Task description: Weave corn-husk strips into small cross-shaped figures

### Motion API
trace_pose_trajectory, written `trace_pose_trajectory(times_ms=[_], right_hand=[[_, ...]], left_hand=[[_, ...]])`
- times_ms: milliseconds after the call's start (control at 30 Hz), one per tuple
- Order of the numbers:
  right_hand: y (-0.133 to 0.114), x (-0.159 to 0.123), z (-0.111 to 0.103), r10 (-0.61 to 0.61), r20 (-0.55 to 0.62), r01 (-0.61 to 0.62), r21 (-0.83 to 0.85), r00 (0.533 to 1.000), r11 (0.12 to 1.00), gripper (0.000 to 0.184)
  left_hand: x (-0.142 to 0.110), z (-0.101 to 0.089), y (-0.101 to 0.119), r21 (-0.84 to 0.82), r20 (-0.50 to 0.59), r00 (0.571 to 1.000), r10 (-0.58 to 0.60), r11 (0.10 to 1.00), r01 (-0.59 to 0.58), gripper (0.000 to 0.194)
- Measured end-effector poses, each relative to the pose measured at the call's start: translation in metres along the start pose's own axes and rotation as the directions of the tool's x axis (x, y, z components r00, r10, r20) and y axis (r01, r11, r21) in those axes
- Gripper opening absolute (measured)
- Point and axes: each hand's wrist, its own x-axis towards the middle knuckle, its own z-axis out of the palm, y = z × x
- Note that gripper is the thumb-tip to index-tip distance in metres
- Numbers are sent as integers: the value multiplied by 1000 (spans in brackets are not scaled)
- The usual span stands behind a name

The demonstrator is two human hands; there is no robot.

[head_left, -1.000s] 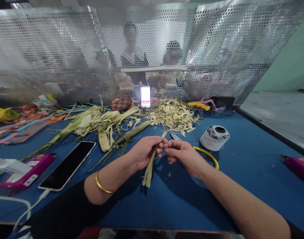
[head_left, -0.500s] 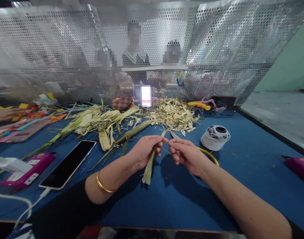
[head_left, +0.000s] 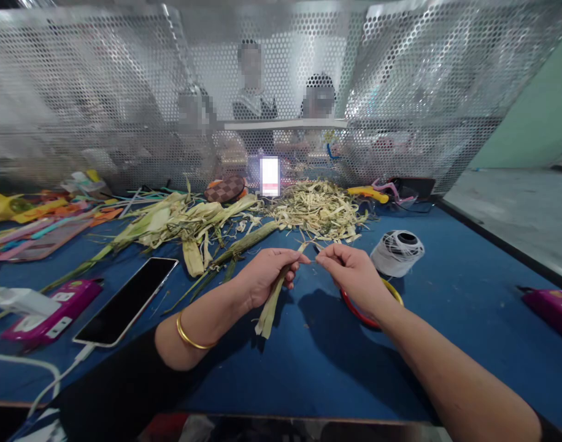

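My left hand (head_left: pixel 276 273) is closed round a folded strip of pale green corn husk (head_left: pixel 272 310), whose wide end hangs below the fist and whose narrow end sticks up above it. Close beside its fingertips, my right hand (head_left: pixel 350 270) pinches a thin strand, perhaps thread; its far end is too fine to follow. Under the right hand lie scissors, their red and yellow handle (head_left: pixel 396 291) partly covered by the hand. A spool of white thread (head_left: pixel 397 253) stands just beyond that hand.
Husk stalks (head_left: pixel 184 221) and a heap of shredded husk (head_left: pixel 320 209) lie at the back before a perforated metal screen (head_left: pixel 124 123). On the left are a phone (head_left: pixel 127 301) with its cable and a purple power strip (head_left: pixel 53 313). Another purple block (head_left: pixel 550 310) sits far right.
My right hand has turned over and drawn slightly right and up from the left fingertips, uncovering the red part of the scissors handle. Another person's hand at far left has left the view.
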Motion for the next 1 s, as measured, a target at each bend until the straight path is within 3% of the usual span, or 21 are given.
trace_pose_trajectory(times_ms=[400, 567, 700, 767, 867, 933, 1000], right_hand=[[8, 10, -12, -110, -196, 78, -162, 974, 984, 18], [8, 14, -17, -160, -253, 89, -272, 954, 958, 17], [8, 14, -20, -203, -221, 111, -371, 954, 922, 16], [7, 12, -19, -214, -141, 127, -462, 967, 878, 16], [4, 7, -16, -245, 59, 234, -573, 968, 785, 11], [-1, 0, -13, -299, 230, 377, -539, 926, 754, 10], [-5, -6, -12, -380, 329, 496, -435, 864, 751, 11]], left_hand=[[-2, 0, 4, 102, 84, 995, -56, 994, 48, 15], [-3, 0, 3, 166, 87, 996, -8, 986, -7, 16], [-1, -2, 4, 318, 47, 992, 115, 940, -124, 22], [0, -5, 7, 497, 6, 974, 225, 845, -198, 24], [1, -10, 13, 818, 20, 898, 440, 509, -268, 26], [2, -14, 14, 932, 107, 848, 520, 245, -268, 27], [3, -17, 13, 958, 222, 835, 503, 45, -282, 25]])
